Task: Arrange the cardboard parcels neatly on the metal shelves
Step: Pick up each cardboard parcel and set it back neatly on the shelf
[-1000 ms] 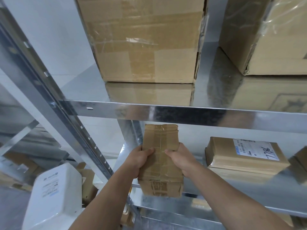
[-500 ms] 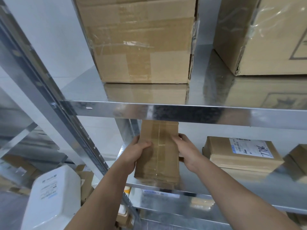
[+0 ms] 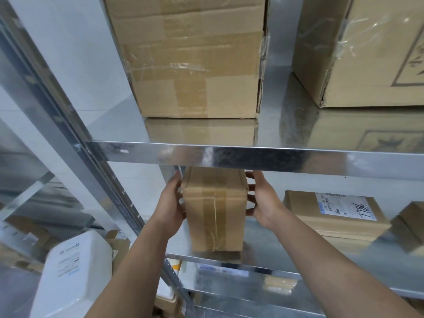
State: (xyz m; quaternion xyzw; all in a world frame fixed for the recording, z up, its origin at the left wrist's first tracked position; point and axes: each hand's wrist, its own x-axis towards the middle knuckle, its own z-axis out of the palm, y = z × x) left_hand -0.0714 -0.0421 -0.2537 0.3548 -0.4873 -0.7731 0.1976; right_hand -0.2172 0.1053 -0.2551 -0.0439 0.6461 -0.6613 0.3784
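A small taped cardboard parcel [image 3: 215,210] stands on the lower metal shelf [image 3: 263,244], near its left end, its top tucked under the upper shelf's rim [image 3: 252,154]. My left hand [image 3: 172,203] lies flat against the parcel's left side with straight fingers. My right hand [image 3: 261,203] is at the parcel's right side, fingers spread and fingertips at its edge; whether they touch is unclear. A flat parcel with a white label [image 3: 335,212] lies to the right on the same shelf.
Two large cardboard boxes [image 3: 195,60] [image 3: 367,53] stand on the upper shelf. Another brown parcel [image 3: 410,221] sits at the far right of the lower shelf. A slanted steel upright [image 3: 68,125] runs down the left. A white plastic container [image 3: 73,271] is below left.
The parcel went from held in the air before the shelf to standing on the lower shelf, pushed further in. Both hands slid from gripping its top to its sides and loosened.
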